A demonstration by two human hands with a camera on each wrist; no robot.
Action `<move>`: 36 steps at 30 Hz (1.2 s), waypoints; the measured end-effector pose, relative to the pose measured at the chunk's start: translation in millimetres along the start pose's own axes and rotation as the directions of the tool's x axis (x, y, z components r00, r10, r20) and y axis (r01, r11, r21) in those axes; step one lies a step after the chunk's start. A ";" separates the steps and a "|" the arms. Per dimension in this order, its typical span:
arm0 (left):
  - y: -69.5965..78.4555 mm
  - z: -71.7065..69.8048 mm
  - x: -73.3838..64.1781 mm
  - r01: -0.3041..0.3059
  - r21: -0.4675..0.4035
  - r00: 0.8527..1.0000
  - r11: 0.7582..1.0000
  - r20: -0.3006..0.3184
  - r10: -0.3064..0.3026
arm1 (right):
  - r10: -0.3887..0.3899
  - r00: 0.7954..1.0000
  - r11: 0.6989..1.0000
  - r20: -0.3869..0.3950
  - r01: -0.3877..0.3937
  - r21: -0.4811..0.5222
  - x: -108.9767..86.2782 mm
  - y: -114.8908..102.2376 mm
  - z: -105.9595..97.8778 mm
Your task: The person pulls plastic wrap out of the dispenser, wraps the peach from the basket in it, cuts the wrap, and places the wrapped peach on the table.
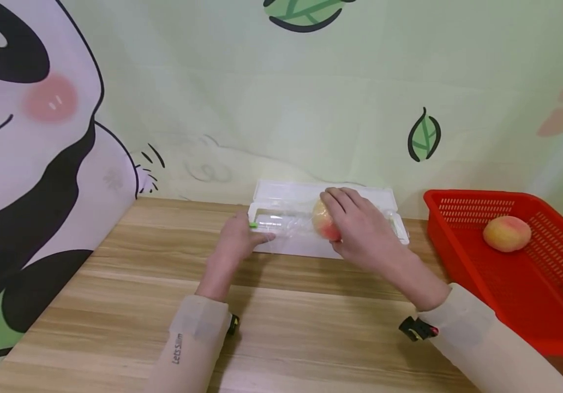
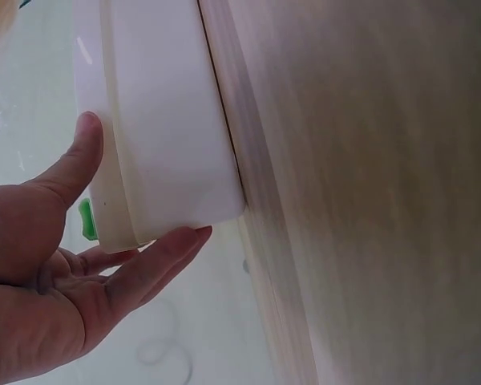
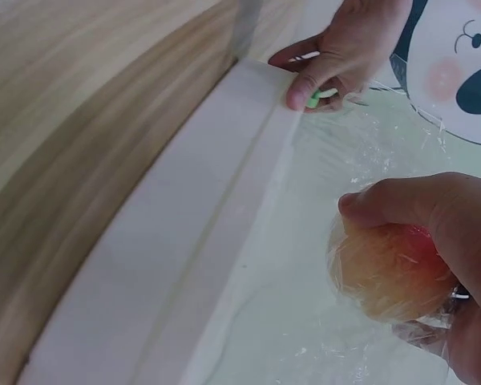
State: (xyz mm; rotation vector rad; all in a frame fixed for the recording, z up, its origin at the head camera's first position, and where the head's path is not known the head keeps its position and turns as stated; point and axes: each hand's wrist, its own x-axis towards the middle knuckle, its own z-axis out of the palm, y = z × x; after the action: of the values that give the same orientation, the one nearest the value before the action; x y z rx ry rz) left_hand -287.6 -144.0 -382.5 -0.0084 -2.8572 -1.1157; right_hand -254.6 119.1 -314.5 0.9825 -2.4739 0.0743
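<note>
A long white cling film dispenser box (image 1: 301,248) lies against the wall with its lid (image 1: 286,191) raised. My left hand (image 1: 236,237) grips its left end, thumb at the top front edge and fingers around the end, as the left wrist view shows. Beside that thumb is a small green piece (image 2: 87,218) on the box. My right hand (image 1: 367,229) holds a yellow-red peach (image 1: 324,221) above the box. Crinkled clear film (image 3: 361,293) covers this peach, and more film (image 1: 297,225) spreads from it toward the left end of the box.
To the right stands a red plastic basket (image 1: 478,195) with another peach (image 1: 506,233) inside. The wooden table (image 1: 129,295) runs up to a wall cloth (image 1: 222,98) printed with a panda and leaves, close behind the box.
</note>
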 end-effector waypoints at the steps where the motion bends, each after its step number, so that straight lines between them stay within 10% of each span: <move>1: 0.3 0.5 0.1 -0.001 0.006 1.000 1.000 -0.003 0.001 | 0.002 1.000 1.000 0.003 -0.002 0.004 0.6 0.6 -1.8; 36: 0.7 -0.6 1.6 0.031 0.027 1.000 0.999 0.004 -0.031 | -0.128 0.986 0.992 -0.106 0.128 -0.007 -23.2 -15.4 -25.5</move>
State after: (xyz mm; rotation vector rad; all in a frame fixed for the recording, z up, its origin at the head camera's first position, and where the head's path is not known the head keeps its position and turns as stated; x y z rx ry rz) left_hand -289.1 -143.9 -381.4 0.0350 -2.8850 -1.0843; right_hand -219.4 128.0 -304.1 1.1055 -2.3088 0.0820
